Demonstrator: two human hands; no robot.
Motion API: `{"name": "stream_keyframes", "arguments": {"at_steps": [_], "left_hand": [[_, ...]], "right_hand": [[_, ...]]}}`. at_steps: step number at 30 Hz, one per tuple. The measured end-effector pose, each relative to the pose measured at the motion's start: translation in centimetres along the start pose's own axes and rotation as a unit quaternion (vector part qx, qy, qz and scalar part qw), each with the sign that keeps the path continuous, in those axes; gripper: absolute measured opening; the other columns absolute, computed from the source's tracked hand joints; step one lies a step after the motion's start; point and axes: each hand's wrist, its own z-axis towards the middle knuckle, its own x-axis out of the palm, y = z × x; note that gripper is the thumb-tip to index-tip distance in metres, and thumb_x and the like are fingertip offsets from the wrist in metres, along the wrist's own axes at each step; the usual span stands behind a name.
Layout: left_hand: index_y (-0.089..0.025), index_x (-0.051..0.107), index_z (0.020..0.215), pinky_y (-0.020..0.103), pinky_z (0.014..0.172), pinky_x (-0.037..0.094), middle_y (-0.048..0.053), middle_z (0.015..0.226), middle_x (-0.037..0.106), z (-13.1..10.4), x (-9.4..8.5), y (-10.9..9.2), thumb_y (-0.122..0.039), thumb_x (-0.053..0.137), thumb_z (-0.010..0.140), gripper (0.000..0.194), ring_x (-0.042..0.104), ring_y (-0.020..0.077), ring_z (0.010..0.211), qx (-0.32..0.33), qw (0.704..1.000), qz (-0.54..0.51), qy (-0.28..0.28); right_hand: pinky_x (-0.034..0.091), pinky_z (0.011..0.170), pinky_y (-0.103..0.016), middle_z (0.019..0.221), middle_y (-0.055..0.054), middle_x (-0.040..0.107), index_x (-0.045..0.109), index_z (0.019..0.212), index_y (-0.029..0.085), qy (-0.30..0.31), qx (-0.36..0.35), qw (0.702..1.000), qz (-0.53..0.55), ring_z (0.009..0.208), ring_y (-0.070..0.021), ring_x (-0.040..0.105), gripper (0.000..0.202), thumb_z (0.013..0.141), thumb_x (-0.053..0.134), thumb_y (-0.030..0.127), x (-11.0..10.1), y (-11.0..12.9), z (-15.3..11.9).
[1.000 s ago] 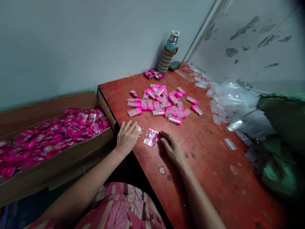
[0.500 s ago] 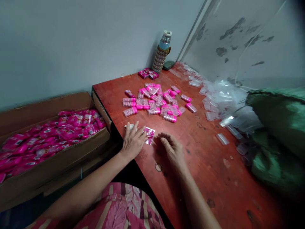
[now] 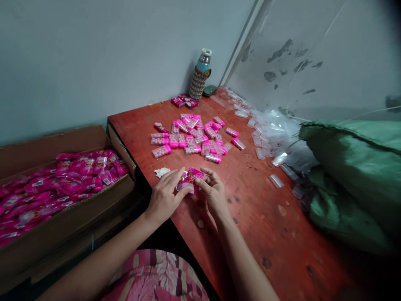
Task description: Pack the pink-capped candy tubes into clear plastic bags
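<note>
- Being held over the table [image 3: 250,225], near its edge, is a glossy pink printed packet [image 3: 196,172].
- Its sides are gripped by the left hand [image 3: 167,194] and the right hand [image 3: 214,190], fingers and thumbs drawn close together.
- By its look, it should be light, thin, pliable and somewhat slippery; its opposite edges are best pinched gently, creasing avoided.

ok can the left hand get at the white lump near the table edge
Probably yes: the white lump lies just beyond the left hand, with nothing visible between them, though that hand is holding the pink packet and may need to let go.
</note>
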Motion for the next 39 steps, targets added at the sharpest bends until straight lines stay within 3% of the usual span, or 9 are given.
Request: {"name": "stream_keyframes", "arguments": {"at_steps": [5, 10, 12, 16, 19, 25, 29, 31, 39], "left_hand": [[-0.014, 0.066, 0.067, 0.027, 0.059, 0.047, 0.002, 0.063, 0.062, 0.7, -0.3, -0.1, -0.046, 0.056, 0.074, 0.035, 0.059, 0.0166, 0.061, -0.240, 0.929, -0.246, 0.137], [-0.012, 0.060, 0.050, 0.022, 0.048, 0.040, -0.002, 0.047, 0.050, 0.5, 0.4, 0.2, -0.042, 0.070, 0.059, 0.033, 0.048, 0.0098, 0.047, -0.335, 0.874, -0.335, 0.110], [-0.012, 0.060, 0.051, 0.022, 0.047, 0.040, -0.002, 0.047, 0.050, 0.3, 0.5, 0.2, -0.039, 0.072, 0.058, 0.030, 0.047, 0.0089, 0.046, -0.363, 0.859, -0.351, 0.084], [-0.011, 0.061, 0.053, 0.022, 0.053, 0.045, 0.000, 0.052, 0.056, 0.3, 0.3, -0.3, -0.032, 0.075, 0.056, 0.026, 0.053, 0.0092, 0.051, -0.408, 0.812, -0.415, 0.044], [-0.010, 0.060, 0.052, 0.020, 0.052, 0.046, 0.000, 0.053, 0.058, 0.6, -0.3, -0.6, -0.030, 0.077, 0.053, 0.026, 0.054, 0.0087, 0.052, -0.424, 0.790, -0.444, 0.003], [-0.010, 0.063, 0.065, 0.021, 0.049, 0.051, 0.002, 0.059, 0.062, 1.9, -1.4, -0.5, -0.026, 0.075, 0.059, 0.021, 0.057, 0.0100, 0.052, -0.464, 0.714, -0.519, -0.082], [-0.012, 0.061, 0.073, 0.024, 0.055, 0.054, 0.003, 0.065, 0.066, 2.6, -0.8, 0.1, -0.021, 0.070, 0.067, 0.014, 0.063, 0.0128, 0.058, -0.476, 0.651, -0.580, -0.116], [-0.013, 0.060, 0.075, 0.026, 0.059, 0.055, 0.004, 0.068, 0.066, 2.8, -0.3, 0.4, -0.021, 0.069, 0.069, 0.013, 0.065, 0.0148, 0.063, -0.472, 0.628, -0.605, -0.125], [-0.014, 0.059, 0.075, 0.022, 0.059, 0.052, 0.001, 0.067, 0.066, 2.7, 1.1, -0.6, -0.020, 0.067, 0.071, 0.011, 0.063, 0.0112, 0.059, -0.445, 0.608, -0.642, -0.141]], "right_hand": [[0.044, 0.058, -0.024, 0.065, 0.005, 0.057, 0.052, 0.100, 0.022, 0.085, 0.036, 0.996, -0.022, 0.059, -0.0114, 0.056, 0.039, 0.066, 0.071, 0.025, -0.2, 0.9, 0.1], [0.041, 0.056, -0.024, 0.063, 0.003, 0.057, 0.057, 0.092, 0.018, 0.090, -0.001, 0.976, -0.200, 0.057, -0.0130, 0.054, 0.030, 0.068, 0.066, 0.036, -1.3, 2.1, 2.5], [0.043, 0.063, -0.028, 0.072, -0.002, 0.062, 0.059, 0.090, 0.018, 0.023, -0.062, 0.936, -0.347, 0.067, -0.0169, 0.058, 0.028, 0.074, 0.058, 0.041, -1.6, 3.0, 4.7], [0.041, 0.075, -0.039, 0.096, -0.014, 0.064, 0.057, 0.101, 0.015, -0.124, -0.080, 0.783, -0.604, 0.089, -0.0276, 0.059, 0.040, 0.080, 0.045, 0.047, -1.1, 4.3, 9.6], [0.042, 0.074, -0.042, 0.099, -0.019, 0.062, 0.056, 0.103, 0.012, -0.142, -0.030, 0.743, -0.654, 0.091, -0.0322, 0.058, 0.043, 0.074, 0.053, 0.045, -0.4, 4.1, 12.3], [0.043, 0.065, -0.032, 0.078, -0.008, 0.065, 0.060, 0.083, 0.016, -0.090, -0.061, 0.779, -0.617, 0.075, -0.0232, 0.059, 0.028, 0.074, 0.055, 0.042, -1.3, 3.3, 11.8], [0.043, 0.052, -0.026, 0.063, -0.001, 0.059, 0.058, 0.078, 0.016, -0.018, -0.088, 0.932, -0.352, 0.055, -0.0147, 0.054, 0.032, 0.077, 0.052, 0.047, -1.6, 3.3, 6.5], [0.043, 0.047, -0.024, 0.061, 0.001, 0.058, 0.056, 0.081, 0.017, 0.034, -0.032, 0.973, -0.226, 0.049, -0.0121, 0.053, 0.029, 0.077, 0.054, 0.045, -1.0, 3.1, 3.0], [0.047, 0.043, -0.022, 0.068, 0.002, 0.059, 0.053, 0.089, 0.019, -0.021, 0.049, 0.992, -0.112, 0.050, -0.0110, 0.057, 0.023, 0.078, 0.057, 0.040, 2.5, 0.9, -4.2]]}}
